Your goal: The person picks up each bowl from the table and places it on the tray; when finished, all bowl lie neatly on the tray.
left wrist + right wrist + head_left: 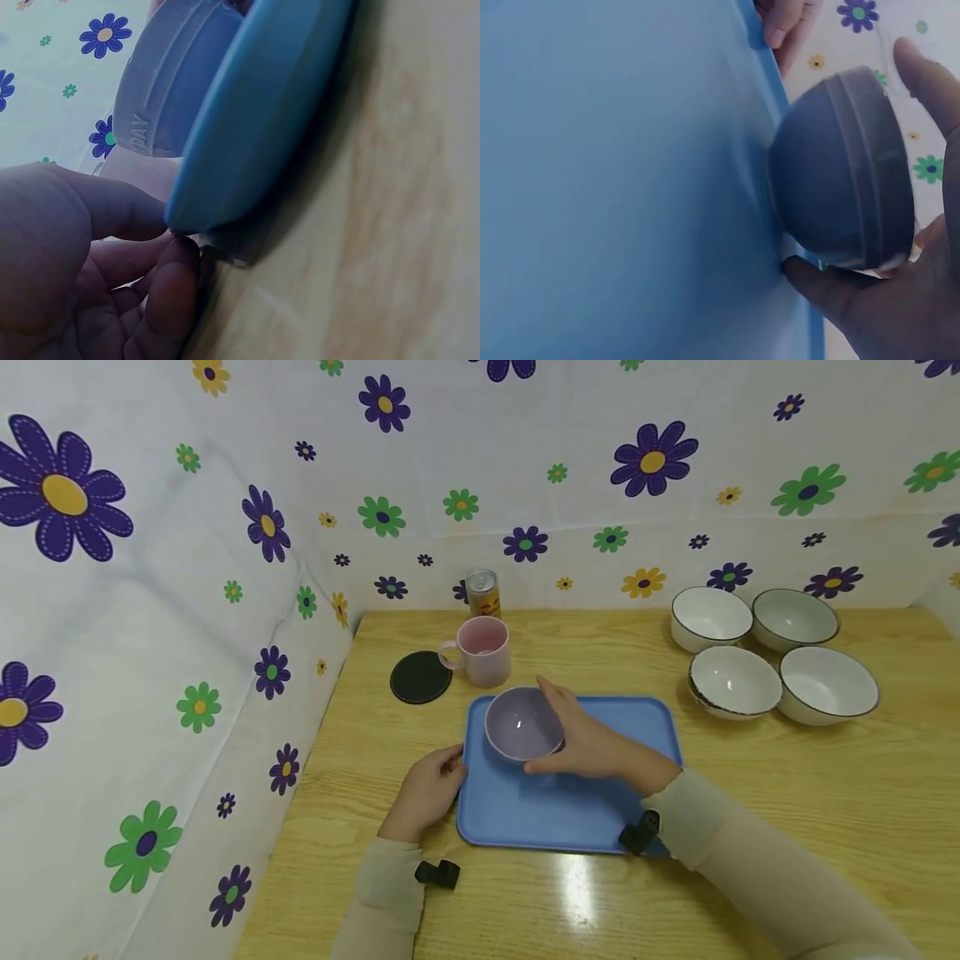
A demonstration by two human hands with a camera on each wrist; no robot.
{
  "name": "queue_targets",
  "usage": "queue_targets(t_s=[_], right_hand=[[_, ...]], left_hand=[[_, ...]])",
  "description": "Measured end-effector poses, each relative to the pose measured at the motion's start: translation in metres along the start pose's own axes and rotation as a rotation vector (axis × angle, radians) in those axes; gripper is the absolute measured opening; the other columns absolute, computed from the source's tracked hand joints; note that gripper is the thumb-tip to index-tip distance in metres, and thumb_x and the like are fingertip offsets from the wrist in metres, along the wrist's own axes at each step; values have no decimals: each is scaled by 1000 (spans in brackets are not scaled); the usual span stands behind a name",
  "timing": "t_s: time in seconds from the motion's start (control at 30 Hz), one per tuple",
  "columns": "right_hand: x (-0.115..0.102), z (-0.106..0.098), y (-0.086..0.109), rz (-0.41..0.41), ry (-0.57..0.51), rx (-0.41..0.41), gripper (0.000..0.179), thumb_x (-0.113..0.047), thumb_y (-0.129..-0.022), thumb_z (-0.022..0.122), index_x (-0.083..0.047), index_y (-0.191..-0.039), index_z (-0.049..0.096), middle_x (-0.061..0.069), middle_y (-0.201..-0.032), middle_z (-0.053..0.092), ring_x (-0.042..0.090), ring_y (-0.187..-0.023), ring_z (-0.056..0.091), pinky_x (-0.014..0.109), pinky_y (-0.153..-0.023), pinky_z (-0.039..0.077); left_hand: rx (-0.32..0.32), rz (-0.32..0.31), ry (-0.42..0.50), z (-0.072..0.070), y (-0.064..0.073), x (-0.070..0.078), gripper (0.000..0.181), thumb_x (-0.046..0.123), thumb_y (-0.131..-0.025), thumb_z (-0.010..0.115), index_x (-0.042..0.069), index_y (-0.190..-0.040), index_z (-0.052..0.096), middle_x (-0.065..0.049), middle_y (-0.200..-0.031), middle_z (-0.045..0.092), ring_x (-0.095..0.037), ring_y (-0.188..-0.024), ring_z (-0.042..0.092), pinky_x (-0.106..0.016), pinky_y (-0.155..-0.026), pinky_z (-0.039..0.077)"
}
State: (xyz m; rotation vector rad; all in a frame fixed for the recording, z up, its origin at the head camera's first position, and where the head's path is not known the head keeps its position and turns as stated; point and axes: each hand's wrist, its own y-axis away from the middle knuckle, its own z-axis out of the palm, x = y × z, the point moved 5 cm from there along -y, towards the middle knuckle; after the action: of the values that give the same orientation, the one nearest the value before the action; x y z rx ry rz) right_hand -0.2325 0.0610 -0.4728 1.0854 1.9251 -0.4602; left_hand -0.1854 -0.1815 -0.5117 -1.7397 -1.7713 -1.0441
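- Within the loosely spread right grip [588,743]: lavender bowl [519,727], seemingly a positioning step!
- Left grip [427,789] pinches the blue tray [510,814]
- Next move probably wants steadiness

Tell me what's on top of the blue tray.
Only the purple bowl shows, over the tray's far-left part, with the right hand beside it. Surface beneath bowl, hand and sleeve is covered; whether the bowl's base touches it can't be told.
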Motion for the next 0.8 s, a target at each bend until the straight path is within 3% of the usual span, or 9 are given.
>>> queue_targets(t_s=[0.17, 0.3, 0.43, 0.57, 0.7, 0.8], right_hand=[[2, -11, 16, 38, -22, -12, 123, -53, -79, 82, -28, -162, -5, 12, -165, 6, 35, -146, 27, 58, -109, 36], [5, -25, 30, 17, -1, 30, 111, -47, -85, 79, -23, -163, 5, 12, -164, 17, 31, -145, 32, 52, -106, 43], [9, -48, 48, -52, 45, 161, 80, -32, -93, 74, -7, -157, 33, 17, -150, 45, 33, -132, 49, 52, -99, 47], [16, -71, 69, -105, 85, 334, 50, -17, -95, 71, -2, -140, 57, 15, -126, 65, 26, -108, 66, 41, -90, 54], [22, -94, 90, -114, 114, 474, 46, -11, -92, 74, -1, -135, 60, 16, -117, 69, 17, -100, 66, 21, -84, 52], [32, -113, 102, -79, 156, 551, 54, -13, -90, 77, 1, -138, 57, 21, -120, 66, 24, -106, 63, 10, -85, 44]], left_hand=[[4, -6, 2, 0, 1, -2, 43, 24, -100, 57, 8, -139, 61, -2, -106, 62, -18, -93, 56, -37, -83, 46], [9, -10, -2, 0, 0, -2, 42, 25, -100, 58, 9, -139, 61, -1, -106, 63, -17, -94, 56, -37, -84, 46], [7, -11, -3, 0, 0, -1, 42, 24, -100, 57, 9, -139, 62, -2, -106, 62, -18, -94, 56, -38, -84, 46], [7, -13, -2, -1, 1, 0, 41, 23, -100, 57, 9, -139, 62, -2, -107, 63, -17, -94, 56, -37, -84, 46], [4, -16, 2, 0, 1, 0, 41, 23, -100, 57, 8, -139, 61, -2, -107, 63, -17, -92, 56, -36, -83, 46], [4, -16, 3, 0, 1, 0, 42, 23, -101, 56, 9, -139, 61, -2, -107, 63, -16, -91, 56, -35, -82, 45]])
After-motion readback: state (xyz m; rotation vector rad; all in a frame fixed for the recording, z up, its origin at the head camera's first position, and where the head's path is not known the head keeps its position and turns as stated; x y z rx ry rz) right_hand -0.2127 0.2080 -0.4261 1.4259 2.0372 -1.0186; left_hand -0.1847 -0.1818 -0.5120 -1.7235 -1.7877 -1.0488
